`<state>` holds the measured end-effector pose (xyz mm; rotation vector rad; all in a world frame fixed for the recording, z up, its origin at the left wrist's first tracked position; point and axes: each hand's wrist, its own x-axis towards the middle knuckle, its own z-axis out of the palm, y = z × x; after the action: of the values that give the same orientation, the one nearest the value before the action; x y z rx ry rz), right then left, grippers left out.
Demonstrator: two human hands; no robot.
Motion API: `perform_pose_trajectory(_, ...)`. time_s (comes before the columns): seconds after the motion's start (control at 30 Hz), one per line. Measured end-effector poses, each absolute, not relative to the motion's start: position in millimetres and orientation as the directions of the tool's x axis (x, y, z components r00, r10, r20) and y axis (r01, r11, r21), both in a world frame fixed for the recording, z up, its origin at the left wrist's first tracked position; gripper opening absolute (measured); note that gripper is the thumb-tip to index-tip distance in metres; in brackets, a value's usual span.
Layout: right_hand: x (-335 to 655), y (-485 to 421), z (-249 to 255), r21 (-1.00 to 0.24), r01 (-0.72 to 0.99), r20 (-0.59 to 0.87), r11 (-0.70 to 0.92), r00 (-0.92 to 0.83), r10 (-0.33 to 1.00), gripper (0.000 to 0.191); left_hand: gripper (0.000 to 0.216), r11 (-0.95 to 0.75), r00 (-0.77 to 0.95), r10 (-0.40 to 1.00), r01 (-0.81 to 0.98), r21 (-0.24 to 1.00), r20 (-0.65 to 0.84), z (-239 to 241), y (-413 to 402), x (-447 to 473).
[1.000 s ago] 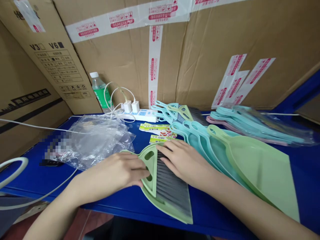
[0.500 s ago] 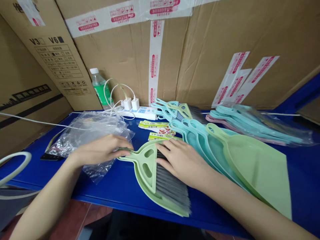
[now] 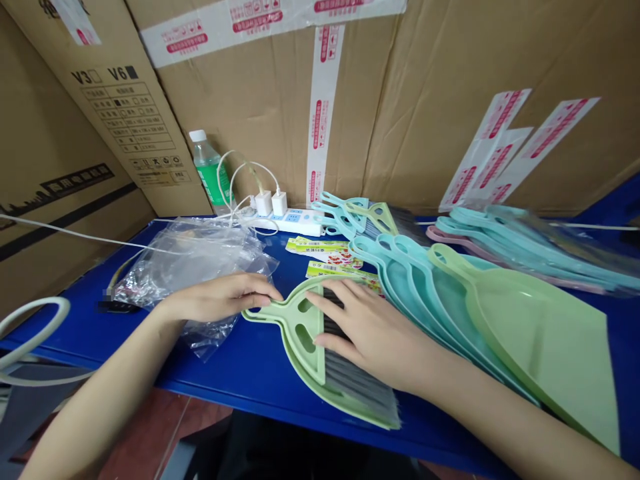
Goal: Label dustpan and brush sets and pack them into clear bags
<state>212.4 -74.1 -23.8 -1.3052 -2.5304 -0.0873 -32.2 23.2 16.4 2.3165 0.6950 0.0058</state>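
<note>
A light green hand brush (image 3: 314,347) with grey bristles lies on a matching green dustpan (image 3: 345,405), their looped handles lined up and pointing left. My left hand (image 3: 225,297) is at the handles, its thumb and fingers closed on the neck at the upper edge. Across the bristles and the brush head lies my right hand (image 3: 370,327), palm down with fingers spread; part of the bristles is hidden under it. Close by on the right, a larger green dustpan (image 3: 550,333) rests over several overlapping turquoise dustpans (image 3: 425,293).
Clear plastic bags (image 3: 200,257) lie on the blue table (image 3: 225,380) at left. Behind are a bottle (image 3: 213,173), a power strip (image 3: 295,221) with chargers, printed cards (image 3: 325,252), small brushes (image 3: 370,217) and bagged turquoise pieces (image 3: 525,247). Cardboard boxes (image 3: 410,100) stand at the back.
The view has shifted slightly, moving most things rightward. My left hand's fingertips have slid along the handles toward the brush head, baring more of the loop. My right hand stays on the bristles.
</note>
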Motion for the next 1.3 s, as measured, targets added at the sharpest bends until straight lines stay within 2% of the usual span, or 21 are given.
perform_pose_trajectory(0.13,212,-74,-25,-0.110,0.793,0.277,0.599,-0.554,0.785,0.047,0.029,-0.585,0.847,0.492,0.492,0.645,-0.200,16,22,-31)
perform_pose_trajectory(0.53,210,-73,-27,-0.102,0.803,0.295,0.587,-0.540,0.789,0.050,0.031,-0.480,0.820,0.540,0.487,0.730,-0.191,5,18,-23)
perform_pose_trajectory(0.73,209,-71,-27,-0.092,0.814,0.274,0.574,-0.533,0.800,0.048,0.029,-0.479,0.818,0.551,0.470,0.742,-0.163,1,19,-24)
perform_pose_trajectory(0.97,210,-72,-27,-0.103,0.818,0.284,0.566,-0.521,0.805,0.045,0.024,-0.537,0.808,0.581,0.470,0.701,-0.097,-1,16,-24)
perform_pose_trajectory(1.1,212,-71,-21,-0.143,0.820,0.249,0.554,-0.512,0.822,0.048,0.023,-0.553,0.816,0.566,0.483,0.679,-0.119,1,15,-23)
perform_pose_trajectory(1.3,224,-68,-11,-0.162,0.833,0.184,0.529,-0.501,0.846,0.032,0.022,-0.550,0.829,0.547,0.461,0.696,-0.118,1,15,-22)
